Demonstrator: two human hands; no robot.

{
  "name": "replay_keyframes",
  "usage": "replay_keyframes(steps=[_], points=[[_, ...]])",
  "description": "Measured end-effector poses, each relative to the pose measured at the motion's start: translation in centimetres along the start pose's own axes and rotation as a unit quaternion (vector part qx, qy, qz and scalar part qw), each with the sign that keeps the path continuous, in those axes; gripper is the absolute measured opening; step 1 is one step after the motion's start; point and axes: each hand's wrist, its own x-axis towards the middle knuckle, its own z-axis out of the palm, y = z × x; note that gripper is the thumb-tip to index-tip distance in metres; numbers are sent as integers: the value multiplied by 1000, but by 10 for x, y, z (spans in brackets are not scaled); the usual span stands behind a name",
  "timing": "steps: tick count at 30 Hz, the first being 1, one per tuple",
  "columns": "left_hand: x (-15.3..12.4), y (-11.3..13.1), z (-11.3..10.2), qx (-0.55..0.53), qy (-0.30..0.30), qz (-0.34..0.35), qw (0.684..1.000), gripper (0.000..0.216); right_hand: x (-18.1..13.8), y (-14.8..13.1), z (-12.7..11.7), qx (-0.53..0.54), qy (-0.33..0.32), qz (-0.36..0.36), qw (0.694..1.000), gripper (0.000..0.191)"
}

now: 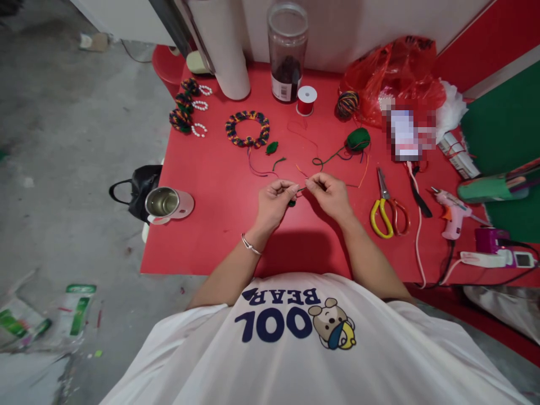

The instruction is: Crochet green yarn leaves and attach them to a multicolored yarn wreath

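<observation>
Over the middle of the red table [219, 225], my left hand [274, 199] is closed in a pinch on a small dark green piece with thread. My right hand [331, 194] pinches the other end of the same thin thread; the two hands nearly touch. A green yarn ball [358, 138] lies behind them, its strand trailing toward my fingers. A multicoloured yarn ring [247, 129] and a small green leaf-like piece [271, 148] lie further back.
Yellow-handled scissors [383, 211] and a pink glue gun [451, 212] lie to the right. A red thread spool [306, 100], a jar [287, 53], a multicoloured yarn ball [347, 104] and a red plastic bag [392, 73] stand at the back. A metal mug [162, 203] sits at the left edge.
</observation>
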Motion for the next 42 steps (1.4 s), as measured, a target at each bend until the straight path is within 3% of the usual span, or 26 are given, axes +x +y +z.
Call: replay_keyframes(steps=[3,7,14,18,23,28,32,37,42], points=[[-1,2,1,-4,3,2,1000,32,2,3,-3,21,10,10,1000,45],[-2,8,2,-14,5,-11,1000,34,3,3,-5,133,-33,70,988,57],[-2,7,2,-19,-3,-20,1000,38,-1,1,3,137,-101,84,982,42],[-3,6,2,24,-3,14,1000,33,-2,0,5,22,-58,16,998,43],[-11,17,5,109,73,155,979,25,-8,-12,4,-141,-29,-116,983,41],[-17,14,9,80,-31,56,995,43,-14,-17,7,-155,-31,-154,975,42],[-17,9,9,122,-16,94,988,51,-14,-18,9,-165,-8,-148,975,45],[-17,12,10,60,-52,65,995,26,-10,-19,9,-120,13,-101,988,59],[-19,14,13,68,-38,24,997,14,-9,-19,6,-79,2,-73,994,66]])
